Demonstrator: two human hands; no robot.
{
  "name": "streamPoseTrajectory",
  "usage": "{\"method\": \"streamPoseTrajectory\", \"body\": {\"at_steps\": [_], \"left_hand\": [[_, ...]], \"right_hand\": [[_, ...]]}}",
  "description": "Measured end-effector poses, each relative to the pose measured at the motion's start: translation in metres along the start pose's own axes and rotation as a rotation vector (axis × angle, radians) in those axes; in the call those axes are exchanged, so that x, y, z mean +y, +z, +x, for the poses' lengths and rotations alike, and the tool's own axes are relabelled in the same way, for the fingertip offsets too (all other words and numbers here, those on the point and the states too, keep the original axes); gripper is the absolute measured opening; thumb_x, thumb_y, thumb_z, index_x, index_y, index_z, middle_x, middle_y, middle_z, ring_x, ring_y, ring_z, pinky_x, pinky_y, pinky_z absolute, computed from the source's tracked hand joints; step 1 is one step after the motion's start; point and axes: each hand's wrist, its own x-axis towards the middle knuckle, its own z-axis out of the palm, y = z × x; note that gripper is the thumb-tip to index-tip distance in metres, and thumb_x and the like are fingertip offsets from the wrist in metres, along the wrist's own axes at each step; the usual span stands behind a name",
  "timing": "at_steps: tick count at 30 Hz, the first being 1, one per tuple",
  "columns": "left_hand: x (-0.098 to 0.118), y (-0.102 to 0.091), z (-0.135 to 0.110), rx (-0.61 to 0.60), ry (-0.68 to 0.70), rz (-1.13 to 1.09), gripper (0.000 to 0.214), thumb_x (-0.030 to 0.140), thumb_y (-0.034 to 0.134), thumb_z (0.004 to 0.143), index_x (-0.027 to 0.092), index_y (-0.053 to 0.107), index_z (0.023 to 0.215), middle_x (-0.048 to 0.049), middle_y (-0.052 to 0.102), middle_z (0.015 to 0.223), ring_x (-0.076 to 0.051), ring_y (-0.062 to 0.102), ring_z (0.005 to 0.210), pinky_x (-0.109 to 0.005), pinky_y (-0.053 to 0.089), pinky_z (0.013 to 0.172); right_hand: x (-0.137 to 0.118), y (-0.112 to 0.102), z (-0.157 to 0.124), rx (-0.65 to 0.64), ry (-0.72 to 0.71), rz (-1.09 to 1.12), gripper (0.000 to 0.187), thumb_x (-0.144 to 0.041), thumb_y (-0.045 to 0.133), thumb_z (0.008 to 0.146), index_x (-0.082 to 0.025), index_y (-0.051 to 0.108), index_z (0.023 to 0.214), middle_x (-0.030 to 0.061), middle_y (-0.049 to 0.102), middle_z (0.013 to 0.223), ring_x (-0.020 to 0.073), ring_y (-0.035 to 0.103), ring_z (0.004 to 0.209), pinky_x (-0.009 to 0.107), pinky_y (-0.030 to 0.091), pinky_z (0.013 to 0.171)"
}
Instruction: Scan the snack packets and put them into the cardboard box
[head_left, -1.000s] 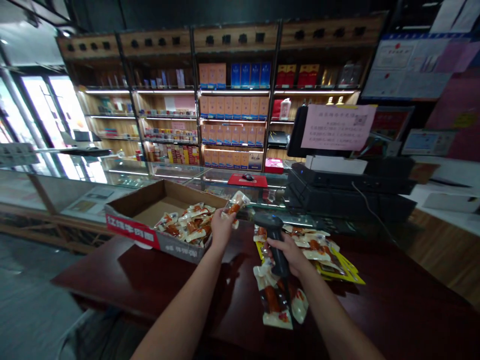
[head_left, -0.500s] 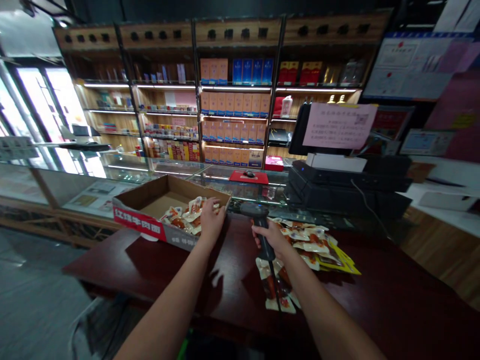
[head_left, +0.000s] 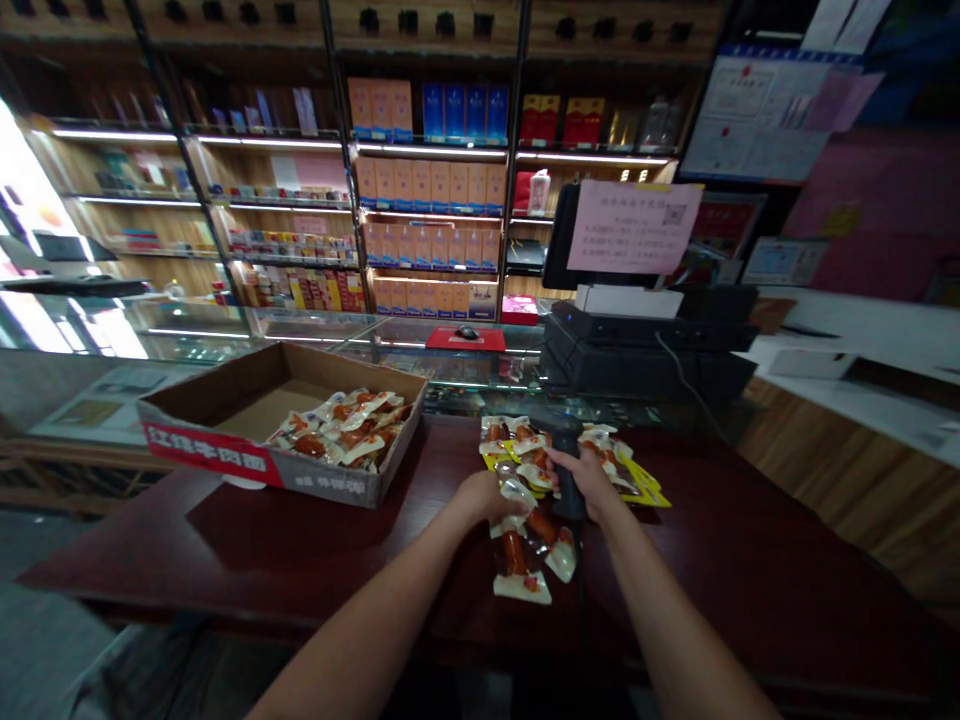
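My right hand (head_left: 592,480) is wrapped round the handle of a black barcode scanner (head_left: 570,485), which is upright and somewhat blurred above the packets. At the near packets, my left hand (head_left: 486,494) is closed on the top end of a clear-and-white sausage packet (head_left: 513,550); its fingertips are partly hidden by the wrapping. Another sausage packet (head_left: 559,555) lies right beside it. Behind both hands spreads a pile of similar packets (head_left: 531,455), with yellow packaging (head_left: 645,485) at its right. More sausage packets (head_left: 349,430) fill the right part of an open cardboard box (head_left: 206,450).
Everything rests on a dark red wooden table (head_left: 315,560). Beyond it runs a glass counter (head_left: 337,335) with a mouse on a red mat (head_left: 465,339). A black monitor with a pink paper sheet (head_left: 634,228) stands back right. Lit shelves of boxed goods line the wall.
My left hand has left the cardboard box and moved right to the near sausage packets. My right hand has shifted right with the scanner. The view has turned somewhat to the right.
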Motion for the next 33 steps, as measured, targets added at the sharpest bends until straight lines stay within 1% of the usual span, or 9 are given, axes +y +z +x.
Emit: {"method": "streamPoseTrajectory", "body": {"at_steps": [3,8,11,15,17,20,24,31,33], "left_hand": [[0.004,-0.001,0.0,-0.083,-0.089,0.138,0.03,0.037,0.08,0.041,0.023,0.053,0.04,-0.0007,0.049,0.038,-0.025,0.059,0.053,-0.032,0.045,0.059],[0.01,0.0,-0.008,0.126,-0.096,0.242,0.036,0.045,0.078,0.045,0.021,0.05,0.041,0.0002,0.044,0.04,-0.025,0.059,0.056,-0.034,0.044,0.062],[0.011,0.002,-0.009,0.108,-0.052,0.197,0.033,0.035,0.077,0.047,0.02,0.048,0.042,0.0023,0.044,0.041,-0.019,0.055,0.051,-0.029,0.042,0.057],[0.014,-0.005,-0.003,-0.024,-0.075,-0.141,0.031,0.029,0.071,0.055,0.019,0.043,0.048,0.0049,0.045,0.043,-0.011,0.045,0.041,-0.023,0.036,0.044],[0.018,-0.014,0.005,-0.018,-0.081,-0.38,0.033,0.034,0.071,0.056,0.019,0.041,0.054,0.0061,0.046,0.045,-0.009,0.043,0.037,-0.021,0.035,0.039],[0.023,-0.029,0.019,0.124,-0.014,-0.676,0.039,0.037,0.074,0.053,0.018,0.04,0.058,0.0065,0.049,0.05,-0.008,0.048,0.042,-0.021,0.042,0.041],[0.019,-0.035,0.034,0.321,0.081,-0.986,0.043,0.035,0.079,0.05,0.016,0.041,0.059,0.0045,0.056,0.061,-0.01,0.059,0.059,-0.028,0.054,0.061],[0.001,-0.021,0.036,0.326,0.082,-1.048,0.042,0.039,0.079,0.053,0.014,0.059,0.081,-0.0036,0.066,0.081,-0.015,0.064,0.074,-0.033,0.054,0.071],[0.0,-0.02,0.037,0.337,0.038,-1.02,0.042,0.042,0.078,0.054,0.012,0.062,0.078,-0.0048,0.066,0.078,-0.016,0.064,0.072,-0.034,0.055,0.071]], "right_hand": [[0.004,-0.001,0.0,-0.02,-0.001,0.008,0.031,-0.04,0.073,0.061,-0.017,0.052,0.067,-0.0054,0.053,0.045,0.0079,0.045,0.035,0.021,0.039,0.036],[0.016,0.003,0.002,-0.039,-0.024,0.078,0.031,-0.037,0.074,0.061,-0.017,0.052,0.069,-0.0048,0.055,0.051,0.0079,0.048,0.039,0.02,0.041,0.037],[0.026,0.002,0.001,-0.096,-0.004,0.187,0.031,-0.036,0.074,0.062,-0.017,0.053,0.071,-0.0038,0.057,0.057,0.0073,0.048,0.041,0.02,0.042,0.038],[0.032,-0.007,-0.002,-0.156,0.017,0.32,0.029,-0.035,0.073,0.064,-0.018,0.055,0.077,-0.0029,0.058,0.061,0.0073,0.048,0.043,0.02,0.042,0.039],[0.032,-0.011,-0.004,-0.178,0.018,0.346,0.029,-0.034,0.073,0.064,-0.019,0.055,0.08,-0.0028,0.058,0.063,0.0078,0.048,0.044,0.021,0.042,0.04],[0.029,-0.013,-0.007,-0.217,0.016,0.355,0.029,-0.035,0.072,0.064,-0.019,0.055,0.08,-0.0024,0.057,0.063,0.0083,0.047,0.044,0.022,0.042,0.04],[0.03,-0.008,-0.009,-0.253,0.023,0.319,0.032,-0.036,0.073,0.062,-0.018,0.054,0.082,-0.0018,0.058,0.063,0.0083,0.048,0.043,0.022,0.042,0.039],[0.036,0.007,-0.013,-0.317,0.014,0.219,0.031,-0.037,0.072,0.064,-0.017,0.055,0.081,-0.0012,0.059,0.062,0.0087,0.05,0.041,0.022,0.043,0.038],[0.036,0.011,-0.015,-0.328,0.007,0.17,0.03,-0.039,0.071,0.065,-0.017,0.055,0.078,-0.0014,0.059,0.06,0.0089,0.049,0.04,0.022,0.043,0.038]]}}
